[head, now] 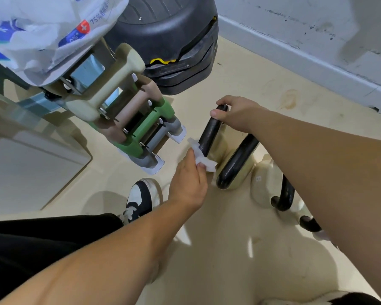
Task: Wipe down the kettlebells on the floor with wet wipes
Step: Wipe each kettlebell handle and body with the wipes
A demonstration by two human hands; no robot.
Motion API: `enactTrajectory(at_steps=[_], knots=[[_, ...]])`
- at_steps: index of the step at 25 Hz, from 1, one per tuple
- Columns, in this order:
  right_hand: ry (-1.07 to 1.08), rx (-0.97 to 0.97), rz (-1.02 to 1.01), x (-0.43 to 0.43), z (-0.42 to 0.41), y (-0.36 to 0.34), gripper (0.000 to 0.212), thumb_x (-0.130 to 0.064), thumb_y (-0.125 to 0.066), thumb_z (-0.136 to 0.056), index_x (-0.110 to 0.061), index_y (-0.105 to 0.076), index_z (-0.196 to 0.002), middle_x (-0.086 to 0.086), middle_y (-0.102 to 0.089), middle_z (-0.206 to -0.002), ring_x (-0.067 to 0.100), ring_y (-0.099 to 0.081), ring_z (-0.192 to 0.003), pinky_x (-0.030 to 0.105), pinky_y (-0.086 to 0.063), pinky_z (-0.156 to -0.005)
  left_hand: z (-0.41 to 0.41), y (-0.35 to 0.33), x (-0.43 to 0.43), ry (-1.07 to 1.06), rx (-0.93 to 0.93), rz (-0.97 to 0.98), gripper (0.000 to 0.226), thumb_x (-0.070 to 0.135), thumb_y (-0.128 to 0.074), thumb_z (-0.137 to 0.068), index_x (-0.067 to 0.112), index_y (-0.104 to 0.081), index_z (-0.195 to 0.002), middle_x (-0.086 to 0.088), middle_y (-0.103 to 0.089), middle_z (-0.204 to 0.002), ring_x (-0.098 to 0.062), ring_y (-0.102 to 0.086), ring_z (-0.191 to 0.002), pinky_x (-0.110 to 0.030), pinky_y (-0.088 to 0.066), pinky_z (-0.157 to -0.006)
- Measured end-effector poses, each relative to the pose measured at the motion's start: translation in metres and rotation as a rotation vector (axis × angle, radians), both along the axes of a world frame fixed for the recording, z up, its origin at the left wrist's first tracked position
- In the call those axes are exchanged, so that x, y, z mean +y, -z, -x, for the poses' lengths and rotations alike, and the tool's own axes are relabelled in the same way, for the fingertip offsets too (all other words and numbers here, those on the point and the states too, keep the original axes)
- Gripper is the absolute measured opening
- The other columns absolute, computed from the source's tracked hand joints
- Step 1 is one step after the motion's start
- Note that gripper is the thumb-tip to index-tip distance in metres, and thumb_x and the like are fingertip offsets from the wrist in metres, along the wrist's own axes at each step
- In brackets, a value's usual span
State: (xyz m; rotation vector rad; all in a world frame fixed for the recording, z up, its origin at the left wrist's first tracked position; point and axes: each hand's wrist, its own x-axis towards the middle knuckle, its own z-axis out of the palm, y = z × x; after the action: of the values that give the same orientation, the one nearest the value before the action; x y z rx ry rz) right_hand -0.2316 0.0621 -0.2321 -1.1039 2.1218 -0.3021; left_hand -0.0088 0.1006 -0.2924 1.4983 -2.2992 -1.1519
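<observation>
A cream kettlebell with a black handle [209, 134] stands on the floor in the middle of the head view. My right hand [235, 113] grips the top of that handle. My left hand [190, 183] holds a white wet wipe [201, 158] pressed against the lower left part of the handle. A second cream kettlebell [237, 164] with a black handle stands just to the right, and a third kettlebell [263, 183] marked with a number lies behind my right forearm, partly hidden.
A rack of coloured dumbbells [128, 119] leans at the left. A wet-wipe packet [53, 29] sits at the top left. A black stepper [174, 40] stands behind. My shoe [141, 199] is on the beige floor [251, 80]; a wall skirting [295, 53] runs at right.
</observation>
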Motion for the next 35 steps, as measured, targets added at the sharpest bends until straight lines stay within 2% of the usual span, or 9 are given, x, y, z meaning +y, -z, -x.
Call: enactTrajectory(at_steps=[3,6,8,13,19,23,26,29,35], knots=[[-0.022,-0.005,0.016,-0.004,0.001,-0.004,0.056,-0.056,-0.056,-0.095,-0.029,-0.053,-0.143,-0.003,-0.057,-0.143,0.024,-0.052,-0.129,0.037,-0.041,-0.109,0.049,-0.016,-0.033,0.113,-0.222,0.100,0.030,0.028,-0.039,-0.101,0.006,-0.048,-0.121,-0.009,-0.058,-0.112,-0.031,-0.056,-0.097,-0.043,-0.048,-0.081],[0.018,-0.095,0.035,-0.004,0.004,-0.005,0.043,-0.042,-0.042,-0.104,-0.023,-0.058,-0.139,0.002,-0.057,-0.143,0.025,-0.051,-0.130,0.031,-0.038,-0.102,0.105,-0.035,-0.072,0.260,-0.487,0.009,0.043,0.020,-0.045,-0.096,0.003,-0.040,-0.135,-0.011,-0.047,-0.126,-0.030,-0.055,-0.105,-0.037,-0.038,-0.074],[0.077,-0.189,0.040,-0.003,0.007,-0.005,0.041,-0.033,-0.036,-0.108,-0.015,-0.062,-0.134,0.009,-0.057,-0.141,0.028,-0.051,-0.130,0.033,-0.038,-0.102,0.118,-0.040,-0.076,0.245,-0.498,-0.037,0.053,0.019,-0.052,-0.096,0.005,-0.029,-0.142,-0.012,-0.047,-0.127,-0.029,-0.058,-0.112,-0.036,-0.039,-0.075],[0.137,-0.253,-0.015,-0.006,0.010,-0.011,0.048,-0.038,-0.036,-0.106,-0.009,-0.055,-0.139,0.009,-0.051,-0.146,0.028,-0.044,-0.137,0.036,-0.033,-0.106,0.060,-0.024,-0.026,0.209,-0.398,0.330,0.086,0.005,-0.050,-0.093,0.015,0.004,-0.160,-0.014,-0.045,-0.125,-0.031,-0.053,-0.106,-0.037,-0.040,-0.073],[0.211,-0.279,-0.020,0.000,0.012,-0.005,0.064,-0.054,-0.026,-0.105,-0.013,-0.042,-0.151,0.011,-0.036,-0.160,0.028,-0.032,-0.147,0.042,-0.023,-0.115,0.068,-0.036,-0.030,0.309,-0.557,0.376,0.098,0.014,-0.057,-0.088,0.010,0.011,-0.159,-0.015,-0.046,-0.130,-0.033,-0.054,-0.112,-0.037,-0.041,-0.078],[0.269,-0.173,0.102,0.004,0.023,-0.006,0.063,-0.050,-0.021,-0.107,-0.006,-0.055,-0.138,0.016,-0.052,-0.145,0.033,-0.045,-0.136,0.039,-0.033,-0.108,0.136,-0.047,-0.066,0.327,-0.716,0.342,0.080,0.017,-0.060,-0.093,0.009,-0.012,-0.156,-0.014,-0.047,-0.135,-0.034,-0.056,-0.118,-0.039,-0.042,-0.081],[0.325,-0.069,0.135,0.015,0.038,-0.003,0.052,-0.048,-0.023,-0.105,-0.011,-0.060,-0.108,0.013,-0.060,-0.115,0.034,-0.055,-0.111,0.036,-0.039,-0.089,0.180,-0.060,-0.084,0.492,-0.885,0.232,0.033,0.011,-0.054,-0.095,0.013,-0.052,-0.128,-0.006,-0.053,-0.105,-0.026,-0.053,-0.101,-0.034,-0.043,-0.077],[0.339,-0.102,0.065,0.026,0.044,0.007,0.044,-0.045,-0.031,-0.104,-0.011,-0.057,-0.110,0.008,-0.055,-0.112,0.031,-0.054,-0.106,0.036,-0.040,-0.088,0.196,-0.063,-0.089,0.649,-0.983,0.260,0.008,0.009,-0.049,-0.098,0.013,-0.055,-0.100,-0.003,-0.048,-0.081,-0.024,-0.052,-0.087,-0.033,-0.045,-0.075],[0.278,-0.092,0.012,0.022,0.031,0.010,0.038,-0.042,-0.037,-0.103,-0.011,-0.058,-0.097,0.008,-0.058,-0.100,0.031,-0.056,-0.092,0.033,-0.041,-0.079,0.147,-0.052,-0.083,0.411,-0.591,0.220,0.045,0.007,-0.053,-0.088,0.024,-0.041,-0.128,-0.003,-0.046,-0.097,-0.030,-0.058,-0.099,-0.038,-0.044,-0.070]])
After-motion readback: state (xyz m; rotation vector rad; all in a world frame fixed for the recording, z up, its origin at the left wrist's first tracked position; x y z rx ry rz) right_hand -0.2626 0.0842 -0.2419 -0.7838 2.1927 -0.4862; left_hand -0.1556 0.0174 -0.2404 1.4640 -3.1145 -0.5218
